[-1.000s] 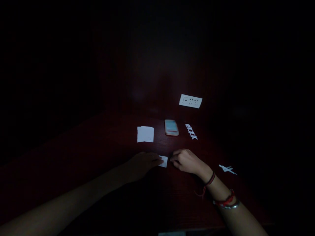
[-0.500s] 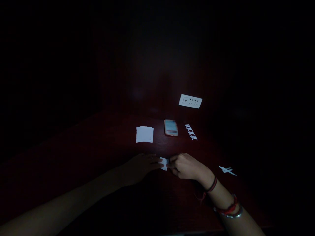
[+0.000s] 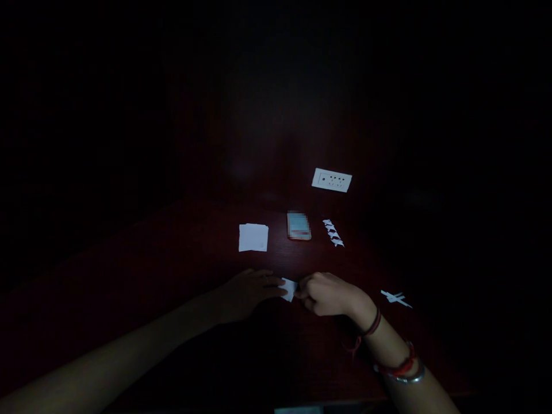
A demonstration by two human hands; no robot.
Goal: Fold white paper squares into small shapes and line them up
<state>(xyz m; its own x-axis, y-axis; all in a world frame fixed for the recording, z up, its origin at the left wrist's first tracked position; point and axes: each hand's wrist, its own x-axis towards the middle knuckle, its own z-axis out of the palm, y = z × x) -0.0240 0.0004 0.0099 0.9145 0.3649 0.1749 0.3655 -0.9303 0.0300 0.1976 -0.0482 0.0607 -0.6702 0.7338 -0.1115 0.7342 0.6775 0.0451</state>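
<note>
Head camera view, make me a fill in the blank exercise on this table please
The small paper lies ____ the left hand and the right hand.
The paper stack lies to the ____ of the phone.
The metal bangle is on the ____ arm.
The wall socket plate is coloured ____.

Missing words: between; left; right; white.

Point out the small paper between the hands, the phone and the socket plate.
Small paper (image 3: 290, 288), head view, middle of its uncovered part.
Phone (image 3: 299, 225), head view, middle of its blurred screen.
Socket plate (image 3: 332, 180), head view, middle of its front.
</note>
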